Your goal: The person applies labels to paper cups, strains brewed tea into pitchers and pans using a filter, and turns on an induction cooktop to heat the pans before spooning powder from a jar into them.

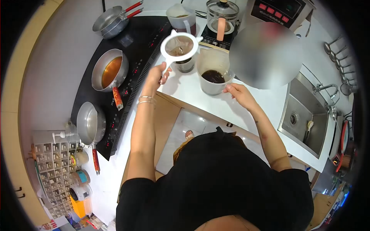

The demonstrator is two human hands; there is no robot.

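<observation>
My left hand (161, 74) is closed round the handle of a white-rimmed strainer (179, 45), held above a clear glass cup (186, 66) on the white counter. Fine mesh fills the strainer's ring. To its right stands a translucent plastic jug (212, 61) with dark liquid in the bottom. My right hand (236, 94) pinches the jug's lower right side, at its handle. Behind the strainer is another jug (181, 21) holding dark liquid.
A black cooktop (133, 44) on the left bears a pan (110, 71) of amber liquid and an empty pan (91, 122). At the back stands a glass kettle (222, 17). A sink (304, 115) is at the right.
</observation>
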